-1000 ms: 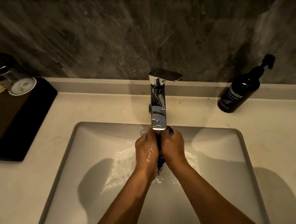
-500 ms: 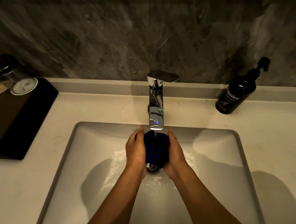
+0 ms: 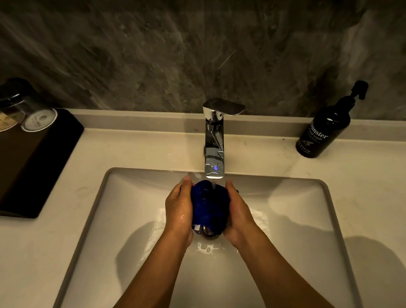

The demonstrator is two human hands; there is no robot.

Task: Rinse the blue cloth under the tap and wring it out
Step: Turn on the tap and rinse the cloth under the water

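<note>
Both hands have drawn apart from the tight clasp of 1 second ago, baring the bunched dark-blue cloth (image 3: 208, 204) that was almost hidden between them; since half a second ago the pose has hardly changed. Left hand (image 3: 179, 210) and right hand (image 3: 238, 212) cup the wet bundle from either side, each grip curled round it, fingertips pointing toward the wall. Held over the rectangular white sink (image 3: 323, 218), the cloth sits directly under the spout of the chrome single-lever tap (image 3: 214, 139), and a thin stream of water lands on its top. Below the cloth, part of the metal drain (image 3: 208, 231) shows, with water glinting on the basin floor. On the pale stone bench (image 3: 138, 147), a black pump bottle labelled hand wash (image 3: 325, 128) stands at the right, near the dark marbled wall. At the left, 2 upturned glasses (image 3: 18, 107) rest on a black tray (image 3: 45, 166).
</note>
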